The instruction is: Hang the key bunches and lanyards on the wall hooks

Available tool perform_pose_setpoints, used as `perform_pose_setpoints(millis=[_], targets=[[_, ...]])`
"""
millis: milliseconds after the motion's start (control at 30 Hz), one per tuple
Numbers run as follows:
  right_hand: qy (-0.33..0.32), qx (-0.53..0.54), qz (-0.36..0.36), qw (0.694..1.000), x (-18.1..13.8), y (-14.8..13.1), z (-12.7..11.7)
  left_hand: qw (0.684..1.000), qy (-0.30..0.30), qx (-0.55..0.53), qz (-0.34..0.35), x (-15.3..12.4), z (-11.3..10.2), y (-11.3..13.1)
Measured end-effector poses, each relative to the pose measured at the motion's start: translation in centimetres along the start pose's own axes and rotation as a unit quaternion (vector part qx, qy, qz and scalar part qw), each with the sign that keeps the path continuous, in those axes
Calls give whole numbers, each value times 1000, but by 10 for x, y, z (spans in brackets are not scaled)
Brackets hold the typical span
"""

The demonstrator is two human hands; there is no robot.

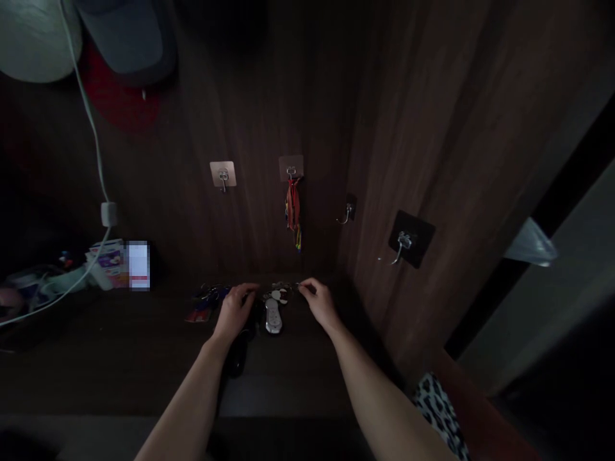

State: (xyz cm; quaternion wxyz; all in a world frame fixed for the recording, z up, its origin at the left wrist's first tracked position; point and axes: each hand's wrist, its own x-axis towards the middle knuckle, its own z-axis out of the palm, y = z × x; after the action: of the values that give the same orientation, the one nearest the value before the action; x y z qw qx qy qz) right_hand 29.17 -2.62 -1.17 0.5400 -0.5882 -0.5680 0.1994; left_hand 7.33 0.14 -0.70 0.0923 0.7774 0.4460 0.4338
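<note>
On a dark wooden shelf [144,346] lies a tangle of keys [276,293] with a white-and-silver key fob [273,316] below it. My right hand [318,301] reaches the right end of the tangle, its fingertips pinched on a small metal key [298,286]. My left hand [235,310] sits over the left part, fingers curled down by the keys, and what they touch is hidden. Left of that hand lies a bunch of keys with a blue tag [210,294], beside a red tag [199,314]. A black object [237,356] lies under my left wrist.
Several adhesive wall hooks stand on the wood panel, one [291,168] bearing a red woven lanyard [293,208]. A white cable [98,166] runs to a plug [109,214] above boxes [108,262] at left. Leopard-print fabric [437,410] lies lower right.
</note>
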Motion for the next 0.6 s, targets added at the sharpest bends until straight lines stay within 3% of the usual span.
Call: perform_pose_setpoints(millis=[100,200,400,600], targets=[[-34,167,29,985,-1,-6,9,999,-3,-23,27,-2,0,11],[-87,253,75,961,-7,-16,17,998,-5,-43,41,-3,-1,19],[-119,280,74,950,-15,-27,26,996,-43,-79,28,-4,-4,32],[-120,279,60,951,-17,-29,28,979,-60,-182,-64,-2,-4,37]])
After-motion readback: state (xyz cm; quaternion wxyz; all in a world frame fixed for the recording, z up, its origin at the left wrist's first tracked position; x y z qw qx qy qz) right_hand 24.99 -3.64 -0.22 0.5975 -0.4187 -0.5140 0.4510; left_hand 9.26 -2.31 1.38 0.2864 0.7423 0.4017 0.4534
